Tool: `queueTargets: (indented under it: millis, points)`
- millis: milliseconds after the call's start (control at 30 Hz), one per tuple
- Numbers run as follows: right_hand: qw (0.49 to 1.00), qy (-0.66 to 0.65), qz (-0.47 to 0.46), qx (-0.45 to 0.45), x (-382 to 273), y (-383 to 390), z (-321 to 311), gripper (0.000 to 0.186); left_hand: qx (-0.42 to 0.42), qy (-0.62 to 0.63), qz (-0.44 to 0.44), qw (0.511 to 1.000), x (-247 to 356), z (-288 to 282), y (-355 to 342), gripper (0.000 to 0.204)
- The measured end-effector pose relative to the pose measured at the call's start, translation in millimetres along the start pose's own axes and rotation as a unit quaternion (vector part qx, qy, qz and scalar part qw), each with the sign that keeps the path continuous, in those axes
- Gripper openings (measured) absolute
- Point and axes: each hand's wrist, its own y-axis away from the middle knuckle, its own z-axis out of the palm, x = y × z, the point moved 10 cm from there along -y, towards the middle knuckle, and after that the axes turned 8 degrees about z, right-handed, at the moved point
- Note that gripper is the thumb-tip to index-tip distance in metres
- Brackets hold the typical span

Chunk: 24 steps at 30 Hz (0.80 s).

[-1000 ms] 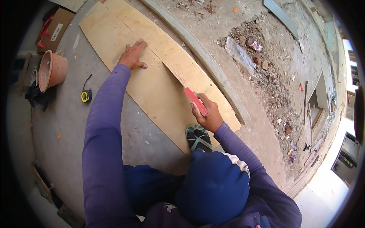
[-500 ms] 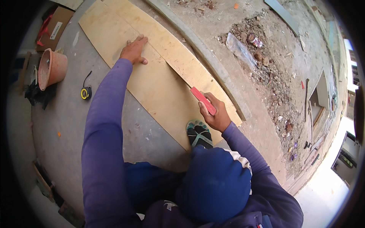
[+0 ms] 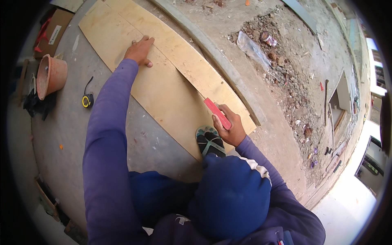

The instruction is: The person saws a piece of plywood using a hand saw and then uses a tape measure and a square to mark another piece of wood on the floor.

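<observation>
A long pale plywood sheet [image 3: 159,110] lies on the ground, split lengthwise by a narrow line that gapes darkly in its middle part. My left hand [image 3: 139,51] rests on it near that line in the upper part, fingers spread. In my right hand [image 3: 232,128] is a red, narrow, block-shaped tool [image 3: 216,112], its far end at the line; whether a blade sticks out there is too small to tell. My sandalled foot [image 3: 210,141] stands on the sheet just left of that hand.
A yellow-black tape measure [image 3: 87,101], terracotta-coloured bucket [image 3: 57,75], black bag [image 3: 34,104] and cardboard box [image 3: 52,30] are left of the sheet. A concrete edging [image 3: 212,57] runs along its right, beyond which lie rubble [image 3: 286,73], clear plastic [image 3: 251,49] and loose boards [image 3: 298,14].
My right hand with the red tool has moved a little down the line toward the lower right. My left hand stays spread at about the same place. The view has shifted slightly.
</observation>
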Motion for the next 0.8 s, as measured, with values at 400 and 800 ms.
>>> queueTargets:
  millis: [400, 800]
  points:
    - [0.999, 0.036, 0.029, -0.002, -9.2, 38.4, -27.3, 0.035, -0.019, 0.012, -0.018, 1.000, -5.3, -0.3, 3.8, 0.106]
    - [0.993, 0.083, 0.083, -0.031, 9.9, 137.9, -73.0, 0.042, 0.004, -0.021, -0.012, 1.000, -0.1, -8.7, 11.2, 0.098]
